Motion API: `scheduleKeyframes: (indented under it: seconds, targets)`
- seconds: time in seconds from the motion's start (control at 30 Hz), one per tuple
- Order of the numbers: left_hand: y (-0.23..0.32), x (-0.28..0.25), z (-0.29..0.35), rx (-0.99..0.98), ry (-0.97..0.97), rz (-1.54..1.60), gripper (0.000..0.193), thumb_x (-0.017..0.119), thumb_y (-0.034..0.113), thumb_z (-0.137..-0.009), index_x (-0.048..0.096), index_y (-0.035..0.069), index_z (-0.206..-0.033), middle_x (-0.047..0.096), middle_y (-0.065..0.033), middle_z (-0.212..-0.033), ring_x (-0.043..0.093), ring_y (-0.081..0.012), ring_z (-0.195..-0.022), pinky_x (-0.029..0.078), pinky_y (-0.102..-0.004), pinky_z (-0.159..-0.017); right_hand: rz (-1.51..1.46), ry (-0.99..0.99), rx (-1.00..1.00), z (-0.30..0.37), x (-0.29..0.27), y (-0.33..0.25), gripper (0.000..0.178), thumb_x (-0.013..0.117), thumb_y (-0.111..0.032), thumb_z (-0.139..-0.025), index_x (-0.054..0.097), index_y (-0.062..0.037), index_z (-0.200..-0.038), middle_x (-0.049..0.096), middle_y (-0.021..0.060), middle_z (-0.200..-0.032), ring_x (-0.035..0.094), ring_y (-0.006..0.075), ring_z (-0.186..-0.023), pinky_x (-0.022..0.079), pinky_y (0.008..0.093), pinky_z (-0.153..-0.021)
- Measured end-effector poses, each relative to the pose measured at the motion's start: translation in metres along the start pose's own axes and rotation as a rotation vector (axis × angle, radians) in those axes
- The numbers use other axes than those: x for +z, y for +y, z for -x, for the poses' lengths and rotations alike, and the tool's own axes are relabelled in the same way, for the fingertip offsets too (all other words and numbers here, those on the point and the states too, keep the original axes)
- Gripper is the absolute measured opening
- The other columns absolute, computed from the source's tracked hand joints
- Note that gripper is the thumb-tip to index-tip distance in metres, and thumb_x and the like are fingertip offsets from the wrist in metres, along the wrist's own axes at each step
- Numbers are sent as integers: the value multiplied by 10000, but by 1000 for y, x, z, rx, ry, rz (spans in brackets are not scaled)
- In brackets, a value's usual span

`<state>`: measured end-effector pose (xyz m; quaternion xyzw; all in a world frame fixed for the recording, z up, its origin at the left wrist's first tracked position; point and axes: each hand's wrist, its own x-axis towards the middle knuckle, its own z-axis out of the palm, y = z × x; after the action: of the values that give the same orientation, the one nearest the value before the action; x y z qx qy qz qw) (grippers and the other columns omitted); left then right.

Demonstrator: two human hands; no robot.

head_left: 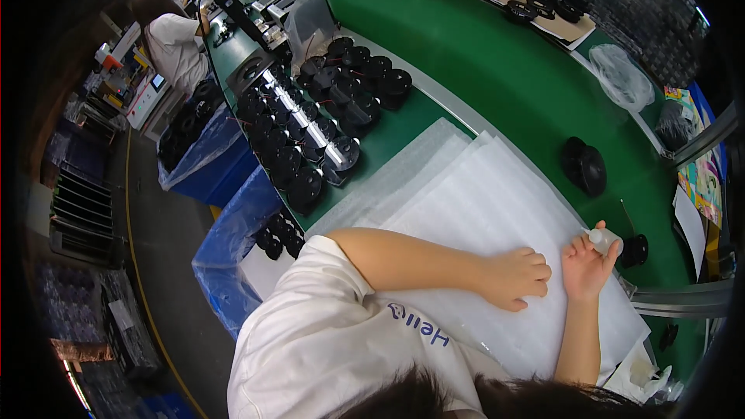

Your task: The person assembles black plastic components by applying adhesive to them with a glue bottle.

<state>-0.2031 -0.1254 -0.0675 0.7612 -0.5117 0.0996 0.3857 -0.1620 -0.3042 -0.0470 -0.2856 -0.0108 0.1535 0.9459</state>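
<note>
My right hand (588, 265) is raised at the right, palm up, with its fingers around a small translucent white bottle (605, 242). Just beyond the bottle lies a round black part (635, 250) on the green surface, with a thin line standing up near it. My left hand (518, 278) rests on a stack of white foam sheets (481, 209), its fingers curled inward. The underside of that hand is hidden, so whatever it may hold cannot be seen. Farther up, a pair of round black speaker-like parts (583, 167) sits on the green strip.
Many round black parts (299, 124) stand in rows at the left. Blue lined bins (225, 264) are beside the bench. Cardboard (535, 15) with black rings lies at the far right, near a clear plastic bag (621, 77). A co-worker (174, 43) sits far left. A metal rail (683, 299) crosses at right.
</note>
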Motion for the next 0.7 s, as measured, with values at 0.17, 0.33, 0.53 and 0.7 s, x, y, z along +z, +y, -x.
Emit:
scheduleKeyframes:
  seconds: [0.17,0.33,0.53,0.7]
  targets:
    - [0,-2,-1,0,-8,-13,279,640,177,-573,544,110,-826,458,-33,-847,434,-203,-818,341,-321,-710,-1,-2,-3,-1,0,-1,382,475,-445,-822,465,-153,-1070,460,-17,-715,377,93,-636,344,246,-607]
    - [-2,-1,0,12,-10,-21,269,635,183,-588,551,119,-835,457,-31,-854,432,-204,-830,337,-320,-719,12,14,-1,-2,5,-1,393,475,-447,-821,472,-140,-1067,460,-13,-714,377,98,-640,345,245,-609]
    - [-3,-1,1,-4,-46,-6,251,624,191,-611,556,124,-843,458,-31,-868,429,-204,-850,334,-321,-734,27,17,-18,-2,6,0,356,487,-413,-823,484,-144,-1056,444,-17,-699,366,100,-620,328,239,-610]
    - [-1,-2,3,7,-58,-36,244,624,208,-621,556,117,-836,466,-35,-867,433,-203,-856,336,-321,-731,-10,24,-5,-1,10,1,351,497,-403,-820,489,-142,-1054,436,-16,-693,369,101,-621,328,238,-609]
